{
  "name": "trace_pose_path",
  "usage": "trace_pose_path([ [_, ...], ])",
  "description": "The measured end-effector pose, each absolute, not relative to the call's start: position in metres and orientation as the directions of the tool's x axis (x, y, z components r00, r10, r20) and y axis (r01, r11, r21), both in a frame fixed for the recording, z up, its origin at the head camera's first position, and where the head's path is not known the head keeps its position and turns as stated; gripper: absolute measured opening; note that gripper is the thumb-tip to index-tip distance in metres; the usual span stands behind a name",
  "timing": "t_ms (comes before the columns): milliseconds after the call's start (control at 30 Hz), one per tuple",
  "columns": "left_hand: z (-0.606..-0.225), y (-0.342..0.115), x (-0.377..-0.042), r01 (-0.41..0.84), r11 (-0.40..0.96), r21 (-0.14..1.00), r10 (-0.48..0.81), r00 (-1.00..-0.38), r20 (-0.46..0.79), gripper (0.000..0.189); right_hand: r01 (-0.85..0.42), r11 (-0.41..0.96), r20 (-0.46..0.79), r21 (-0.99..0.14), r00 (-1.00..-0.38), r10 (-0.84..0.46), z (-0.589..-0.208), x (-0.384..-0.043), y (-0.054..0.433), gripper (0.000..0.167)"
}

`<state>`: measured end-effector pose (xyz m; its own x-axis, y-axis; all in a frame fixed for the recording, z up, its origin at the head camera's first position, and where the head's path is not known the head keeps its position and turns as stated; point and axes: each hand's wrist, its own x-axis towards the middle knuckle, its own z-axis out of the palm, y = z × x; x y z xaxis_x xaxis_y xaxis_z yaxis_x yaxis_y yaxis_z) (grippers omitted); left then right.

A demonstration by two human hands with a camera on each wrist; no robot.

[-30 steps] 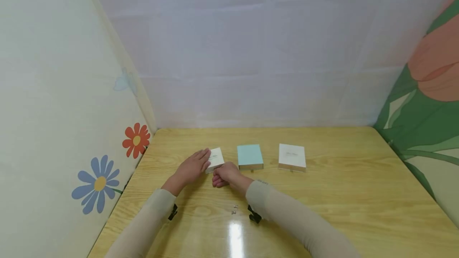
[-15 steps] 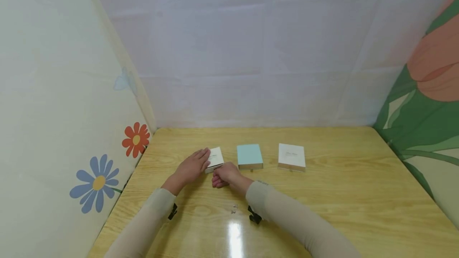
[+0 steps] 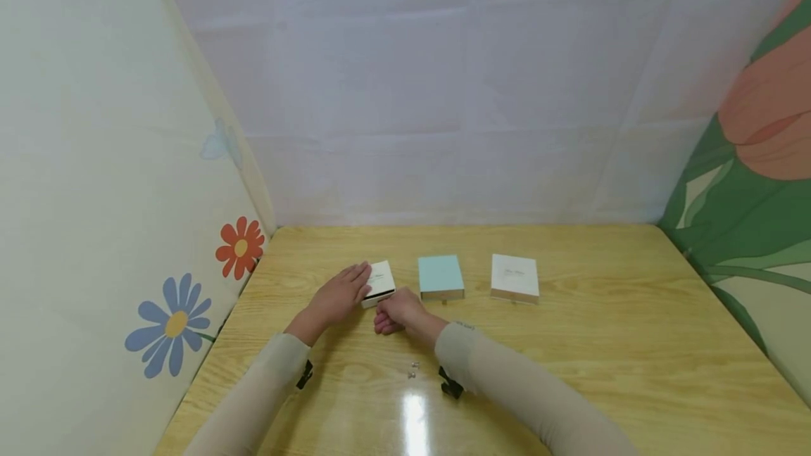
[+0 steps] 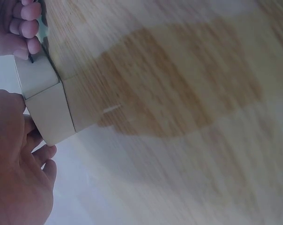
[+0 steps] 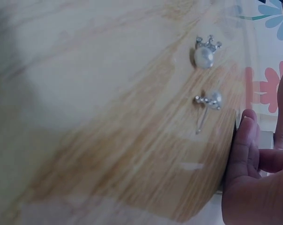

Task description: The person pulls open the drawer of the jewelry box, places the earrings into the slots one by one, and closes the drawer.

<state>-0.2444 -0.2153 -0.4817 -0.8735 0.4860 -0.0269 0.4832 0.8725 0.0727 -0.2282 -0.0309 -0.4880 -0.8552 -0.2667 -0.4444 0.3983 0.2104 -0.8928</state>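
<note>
In the head view a small white box (image 3: 381, 279) with printed lettering sits on the table, a black strip showing along its front. My left hand (image 3: 339, 297) holds it from the left, fingers over its top edge. At the front, my right hand (image 3: 400, 309) has its fingers curled; the left wrist view shows it pinching a short dark pull tab (image 4: 31, 58) on the box. Nearer to me lie two pearl stud earrings; in the right wrist view one pearl earring (image 5: 204, 56) shows its small crown of stones, the other earring (image 5: 213, 100) its post.
To the right stand a light blue box (image 3: 441, 274) and a larger white box (image 3: 514, 275), both closed. The wooden table (image 3: 608, 343) meets a white cloth wall behind and floral panels at either side.
The front of the small white box has slid out slightly toward me with my right hand, and a black strip has appeared and widened there. My left hand has stayed put.
</note>
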Motion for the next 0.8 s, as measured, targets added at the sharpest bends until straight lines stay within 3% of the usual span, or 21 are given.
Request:
trace_pose_path([
  [800,-0.4835,-0.2159,-0.2438,0.475,0.877,0.079,0.478,-0.877,-0.038,0.055,0.397,0.218,-0.445,-0.892,-0.856,-0.263,-0.4864,-0.2196,-0.029,0.02],
])
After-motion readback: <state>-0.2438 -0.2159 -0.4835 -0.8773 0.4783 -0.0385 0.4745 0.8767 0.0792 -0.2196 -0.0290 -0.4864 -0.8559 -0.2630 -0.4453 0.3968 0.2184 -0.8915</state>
